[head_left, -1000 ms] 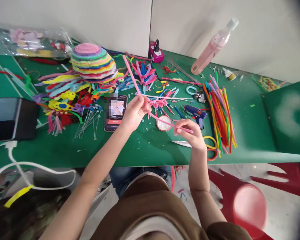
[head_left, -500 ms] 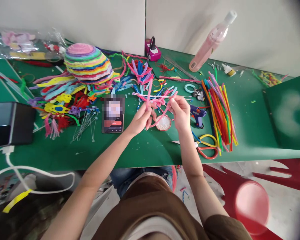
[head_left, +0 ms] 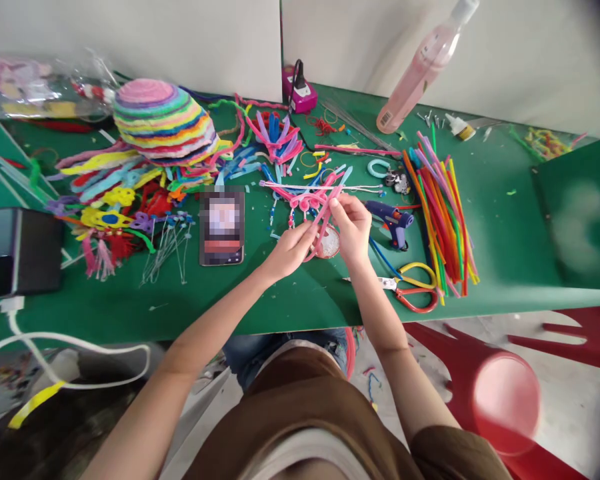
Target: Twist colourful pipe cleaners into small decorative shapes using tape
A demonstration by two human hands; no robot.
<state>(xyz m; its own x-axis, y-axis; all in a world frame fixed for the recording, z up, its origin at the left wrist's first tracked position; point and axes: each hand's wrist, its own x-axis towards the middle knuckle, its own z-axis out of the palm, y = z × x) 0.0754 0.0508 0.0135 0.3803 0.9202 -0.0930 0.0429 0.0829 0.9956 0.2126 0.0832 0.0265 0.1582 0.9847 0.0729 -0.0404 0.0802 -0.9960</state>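
Above the middle of the green table, my left hand pinches a pink pipe cleaner, its fingers closed and pointing right. My right hand has its thumb and finger closed on the same bent pipe cleaner, close to the other hand. A loop of it hangs between the hands, over a small round dish of clear beads, which is partly hidden. Behind the hands lie pink and blue pipe cleaner pieces and a thin white beaded strand.
Right of my hands lie a blue glue gun, scissors and a bundle of coloured pipe cleaners. A phone and a striped yarn-like dome are on the left. A pink bottle stands at the back.
My hands have come closer together, and the pink pipe cleaner's ends, spread apart before, now lie close together. The view has shifted slightly.
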